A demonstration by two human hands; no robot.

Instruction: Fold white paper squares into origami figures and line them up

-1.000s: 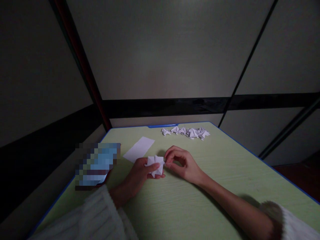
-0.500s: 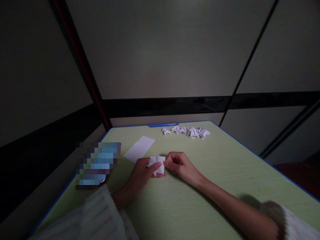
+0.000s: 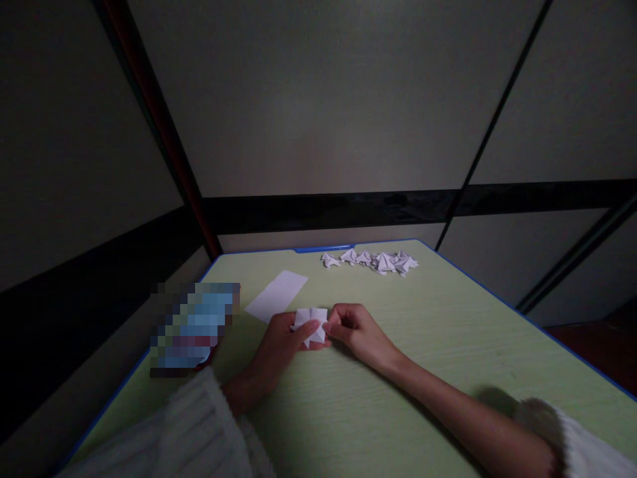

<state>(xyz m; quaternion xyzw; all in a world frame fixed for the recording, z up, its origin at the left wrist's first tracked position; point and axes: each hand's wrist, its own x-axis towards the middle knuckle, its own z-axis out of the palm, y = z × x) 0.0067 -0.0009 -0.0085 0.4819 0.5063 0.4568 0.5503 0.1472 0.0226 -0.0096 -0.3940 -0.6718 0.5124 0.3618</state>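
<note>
A small piece of folded white paper (image 3: 304, 318) with several creased flaps is held above the middle of the table. My left hand (image 3: 283, 340) is closed on it, thumb pressed across the front and fingers underneath. At the paper's right edge, my right hand (image 3: 352, 325) pinches a corner between thumb and curled forefinger. The fingertips cover part of that edge.
Flat white paper (image 3: 277, 296) lies just beyond my left hand. Several folded white paper figures (image 3: 385, 262) sit along the far side of the table (image 3: 448, 332). A blurred-out flat object (image 3: 196, 328) rests at the left edge. Panelled walls stand behind.
Both hands keep their hold on the folded paper. The right thumb and forefinger have shifted slightly left against its edge. Nothing else on the table has moved.
</note>
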